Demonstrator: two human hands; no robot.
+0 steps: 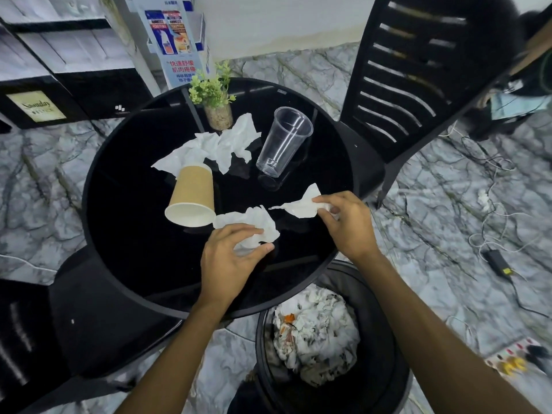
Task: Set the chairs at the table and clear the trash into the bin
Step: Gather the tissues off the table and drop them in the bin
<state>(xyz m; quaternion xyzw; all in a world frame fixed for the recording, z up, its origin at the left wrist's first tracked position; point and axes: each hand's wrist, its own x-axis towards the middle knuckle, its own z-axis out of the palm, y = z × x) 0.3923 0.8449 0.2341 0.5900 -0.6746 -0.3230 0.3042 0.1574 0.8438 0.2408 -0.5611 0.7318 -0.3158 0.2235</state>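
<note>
Trash-clearing step. Left hand (231, 252) fingers pinch a crumpled tissue (257, 224) on the counter (125, 204); right hand (346, 222) grips another tissue (301, 206). Next: carry both to the bin (385, 339) (just below, already fairly full).

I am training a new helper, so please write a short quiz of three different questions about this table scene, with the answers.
1. True or false: the paper cup stands upright.
2. What does the right hand pinch? A) clear plastic cup B) tissue C) plant
3. Where is the bin relative to the table?

Key: 1. False, it lies on its side. 2. B. 3. On the floor beside the near edge, under the right arm.
</note>
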